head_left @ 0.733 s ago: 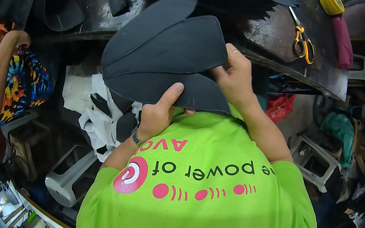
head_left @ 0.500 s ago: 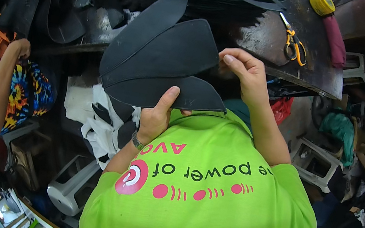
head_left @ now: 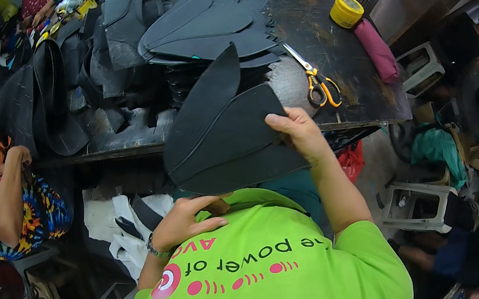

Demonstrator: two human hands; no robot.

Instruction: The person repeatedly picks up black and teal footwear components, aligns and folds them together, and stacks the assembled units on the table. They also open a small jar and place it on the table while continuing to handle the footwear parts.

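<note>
My right hand [head_left: 300,133] pinches the upper right edge of a black stitched panel [head_left: 225,137], thumb on top. The panel is made of leaf-shaped pieces joined along curved seams, and it hangs tilted in front of my chest. Just below its lower edge is my left hand [head_left: 192,218], thumb and fingers apart, with nothing seen in it; some of its fingertips are hidden. Beyond the panel, a pile of similar black panels [head_left: 199,33] lies on the dark table [head_left: 303,7]. Orange-handled scissors [head_left: 318,86] rest beside that pile.
A yellow tape roll [head_left: 346,11] and a maroon cloth roll [head_left: 377,51] lie at the table's right. Black strips [head_left: 46,102] drape over its left edge. A person in a colourful patterned top [head_left: 5,204] sits at left. White stools [head_left: 418,205] stand at right.
My right hand has taken hold of the panel's upper right edge. The left hand has let go and dropped lower. The view has tilted up, showing more of the table.
</note>
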